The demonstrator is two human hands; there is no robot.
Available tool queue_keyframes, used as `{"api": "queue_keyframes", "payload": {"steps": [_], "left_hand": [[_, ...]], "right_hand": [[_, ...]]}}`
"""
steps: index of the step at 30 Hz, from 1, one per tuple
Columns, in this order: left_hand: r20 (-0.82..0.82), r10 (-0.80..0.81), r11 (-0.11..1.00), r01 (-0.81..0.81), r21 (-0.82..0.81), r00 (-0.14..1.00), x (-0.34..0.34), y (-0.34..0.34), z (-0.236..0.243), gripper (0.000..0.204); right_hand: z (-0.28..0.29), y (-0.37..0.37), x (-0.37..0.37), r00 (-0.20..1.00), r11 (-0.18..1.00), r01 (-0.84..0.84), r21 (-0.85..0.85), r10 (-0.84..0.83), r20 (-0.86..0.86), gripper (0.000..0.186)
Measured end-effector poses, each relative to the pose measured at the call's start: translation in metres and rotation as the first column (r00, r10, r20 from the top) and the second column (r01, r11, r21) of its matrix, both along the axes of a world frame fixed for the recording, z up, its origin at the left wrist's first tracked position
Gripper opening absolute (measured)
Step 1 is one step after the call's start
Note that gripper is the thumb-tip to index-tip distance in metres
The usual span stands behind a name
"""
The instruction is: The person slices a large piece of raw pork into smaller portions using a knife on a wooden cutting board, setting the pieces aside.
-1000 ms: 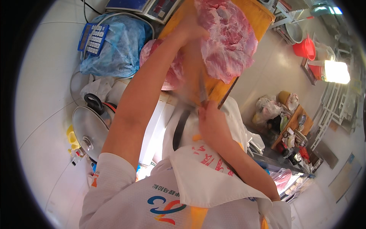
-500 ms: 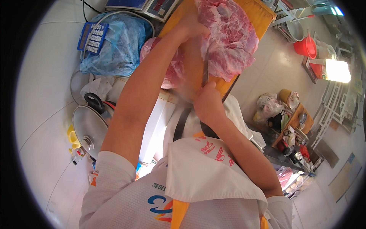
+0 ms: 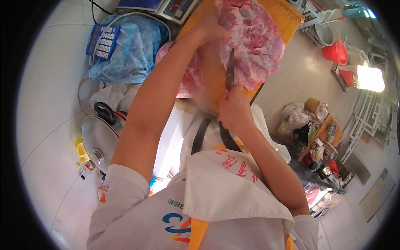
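A large slab of raw pink meat (image 3: 254, 50) lies on a wooden cutting board (image 3: 278, 13), with a second piece (image 3: 189, 79) at its left, partly behind my left arm. My left hand (image 3: 210, 31) grips the left edge of the big slab with curled fingers. Below it, my right hand (image 3: 233, 106) is closed round the handle of a knife (image 3: 230, 73), whose blade points away from me, its far end against or under the meat's lower-left edge; the tip is hidden.
Left of the board are a calculator (image 3: 101, 41) on a blue plastic bag (image 3: 129, 58), scales (image 3: 177, 10), and a lidded pan (image 3: 98, 143). At right are a red bucket (image 3: 335, 54), a bright lamp (image 3: 371, 78), plastic bags (image 3: 293, 116) and a cluttered wooden board (image 3: 335, 133).
My right hand has moved upward with the knife, bringing the blade further to the meat's edge. The big slab has shifted slightly right. My left hand keeps nearly the same place.
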State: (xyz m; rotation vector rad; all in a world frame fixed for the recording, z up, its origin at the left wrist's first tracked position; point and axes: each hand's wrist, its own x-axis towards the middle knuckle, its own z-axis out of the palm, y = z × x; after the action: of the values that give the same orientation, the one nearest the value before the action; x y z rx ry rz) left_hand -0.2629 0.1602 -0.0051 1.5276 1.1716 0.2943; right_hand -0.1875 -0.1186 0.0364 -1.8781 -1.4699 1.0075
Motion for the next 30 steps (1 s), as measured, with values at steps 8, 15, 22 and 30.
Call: {"api": "queue_keyframes", "payload": {"steps": [8, 15, 22, 30], "left_hand": [[-0.054, -0.037, 0.999, 0.039, 0.035, 0.998, 0.002, 0.006, -0.003, 0.064], [-0.032, -0.041, 0.996, 0.038, -0.083, 0.999, 0.002, 0.017, -0.019, 0.058], [-0.08, -0.027, 0.997, 0.021, -0.071, 0.996, 0.003, 0.013, -0.005, 0.057], [-0.093, -0.075, 0.997, 0.074, -0.006, 0.993, 0.014, 0.013, -0.012, 0.051]], "right_hand": [[0.031, -0.006, -0.024, 0.962, 0.842, -0.15, -0.518, 0.245, 0.121, 0.026], [0.077, 0.002, 0.002, 0.978, 0.903, 0.133, -0.41, -0.186, -0.092, 0.025], [0.057, 0.015, 0.002, 0.961, 0.871, 0.159, -0.465, -0.244, -0.129, 0.029], [0.021, 0.017, -0.01, 0.937, 0.861, -0.277, -0.426, 0.34, 0.08, 0.026]]}}
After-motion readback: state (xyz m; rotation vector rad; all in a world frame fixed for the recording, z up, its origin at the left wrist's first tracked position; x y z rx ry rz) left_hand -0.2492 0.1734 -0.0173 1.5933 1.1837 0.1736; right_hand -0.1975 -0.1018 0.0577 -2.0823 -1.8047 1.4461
